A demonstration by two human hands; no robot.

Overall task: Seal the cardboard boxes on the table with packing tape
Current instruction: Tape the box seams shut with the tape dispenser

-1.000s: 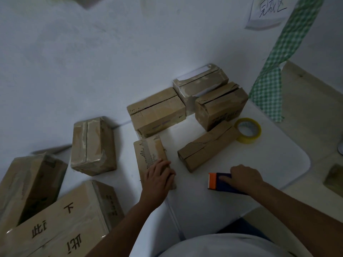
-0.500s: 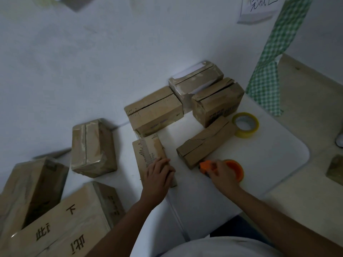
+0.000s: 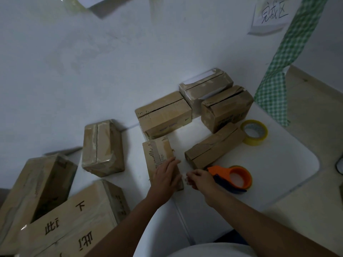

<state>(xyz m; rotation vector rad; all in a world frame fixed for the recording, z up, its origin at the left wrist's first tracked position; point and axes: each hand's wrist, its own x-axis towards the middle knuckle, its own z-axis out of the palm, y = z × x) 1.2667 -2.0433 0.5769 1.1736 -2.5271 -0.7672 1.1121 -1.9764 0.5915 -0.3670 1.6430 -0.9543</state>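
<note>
The left hand [image 3: 166, 176] lies flat, fingers spread, on the small box [image 3: 159, 156] near the tabletop's [image 3: 289, 175] left edge; the right hand [image 3: 200, 179] pinches what looks like tape from the orange dispenser [image 3: 233, 178]. That loose end could curl and stick to itself.

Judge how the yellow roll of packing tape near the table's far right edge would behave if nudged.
The yellow roll of packing tape lies flat on its side, so it would probably slide rather than roll. Its open core suggests it is fairly light. Tipped onto its rim, it could roll off the white table.
</note>
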